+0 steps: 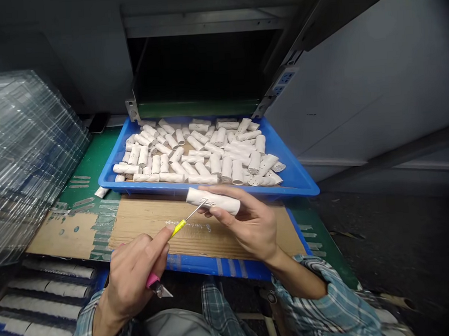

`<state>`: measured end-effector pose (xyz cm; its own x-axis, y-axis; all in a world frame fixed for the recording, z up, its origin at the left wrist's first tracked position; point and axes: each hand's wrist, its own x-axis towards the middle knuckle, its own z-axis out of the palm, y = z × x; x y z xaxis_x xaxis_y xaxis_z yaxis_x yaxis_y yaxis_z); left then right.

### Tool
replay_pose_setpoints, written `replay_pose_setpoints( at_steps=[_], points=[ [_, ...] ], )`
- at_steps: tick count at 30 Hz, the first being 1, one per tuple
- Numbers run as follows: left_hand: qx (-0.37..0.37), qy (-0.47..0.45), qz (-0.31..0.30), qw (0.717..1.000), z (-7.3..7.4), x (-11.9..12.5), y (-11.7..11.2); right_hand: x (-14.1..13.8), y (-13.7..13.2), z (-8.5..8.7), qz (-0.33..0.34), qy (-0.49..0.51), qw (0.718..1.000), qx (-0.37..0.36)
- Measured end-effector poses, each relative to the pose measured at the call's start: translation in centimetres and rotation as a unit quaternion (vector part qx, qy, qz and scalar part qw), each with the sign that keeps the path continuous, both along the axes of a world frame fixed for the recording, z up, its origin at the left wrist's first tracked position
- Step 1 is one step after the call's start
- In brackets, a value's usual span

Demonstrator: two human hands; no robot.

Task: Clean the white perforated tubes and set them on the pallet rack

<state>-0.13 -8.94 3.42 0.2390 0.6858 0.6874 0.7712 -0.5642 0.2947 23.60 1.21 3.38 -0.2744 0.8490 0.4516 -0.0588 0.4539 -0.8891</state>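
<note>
My right hand [256, 229] is wrapped round a white cylinder [226, 204], which lies nearly level and tilts slightly down to the right. Dark script-like marks run along its side. In my left hand [134, 270] is a thin metal-tipped tool with a yellow handle [178, 228]; its tip meets the cylinder by the marks. A pink craft knife [153, 280] also sticks out below the left palm, blade pointing down and right. Just beyond the hands, a blue tray [110, 174] holds a pile of similar white cylinders [212, 163].
Cardboard [148, 217] with handwriting covers the bench before the tray. Clear plastic trays [24, 158] are stacked at left, above rows of white cylinders [47, 307]. One loose cylinder [102, 192] lies beside the blue tray. Behind opens a dark machine mouth [207, 63].
</note>
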Motion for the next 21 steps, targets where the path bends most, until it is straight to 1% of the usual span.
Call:
replay_pose_setpoints(
  at_steps=[4, 8, 11, 16, 21],
  points=[
    [-0.008, 0.015, -0.012, 1.0, 0.4, -0.1, 0.0, 0.1, 0.2, -0.4, -0.011, -0.023, 0.999, 0.019],
    [-0.019, 0.025, -0.021, 0.999, 1.0, -0.3, -0.1, 0.1, 0.4, -0.3, -0.033, -0.053, 0.997, 0.05],
    [-0.027, 0.041, -0.013, 0.999, 1.4, -0.5, -0.5, 0.0, 0.4, -0.2, -0.049, -0.076, 0.991, 0.096],
    [-0.03, 0.116, 0.003, 0.993, 2.3, -0.2, -1.0, -0.3, 0.6, -0.4, -0.078, -0.109, 0.971, 0.197],
    [-0.016, 0.149, 0.001, 0.989, 3.3, 0.3, -0.6, -0.2, 0.9, -0.7, -0.101, -0.143, 0.955, 0.241]
  ],
)
